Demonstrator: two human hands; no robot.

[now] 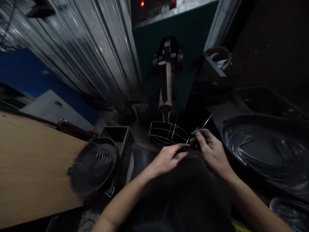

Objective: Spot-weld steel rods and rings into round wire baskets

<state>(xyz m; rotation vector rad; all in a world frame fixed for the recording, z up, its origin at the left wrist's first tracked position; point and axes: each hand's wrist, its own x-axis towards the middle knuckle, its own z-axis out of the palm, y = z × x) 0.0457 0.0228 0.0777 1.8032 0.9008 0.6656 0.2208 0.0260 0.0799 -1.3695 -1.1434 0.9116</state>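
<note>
- The board point(36, 170), light brown, is at far left; behind its far edge there is a blue panel point(36, 71).
- At the right edge of the board is a round bowl point(79, 187). Wire rings point(96, 158) lie in it, mostly toward its far rim.
- Just beside the bowl, on its right, is a dark crate point(126, 135).
- The left hand point(169, 158) reaches to the near right edge of the wire frame. Its thumb and fingers are near together, but I cannot tell what is between them, because it is too dark.
- The green machine point(193, 25) is behind, with a red light point(142, 3) at its upper left corner. Its metal arm point(166, 83) points down to the frame.
- The wire frame point(172, 133), of curved wires with short cross pieces, is under this arm, left of the right hand.
- The right hand point(213, 151) is closed on a thin rod point(207, 120), which comes out at upper right. Its fingertips are close to the left hand.
- At right is a large tub point(223, 141); wires point(238, 149) lie along its left edge.
</note>
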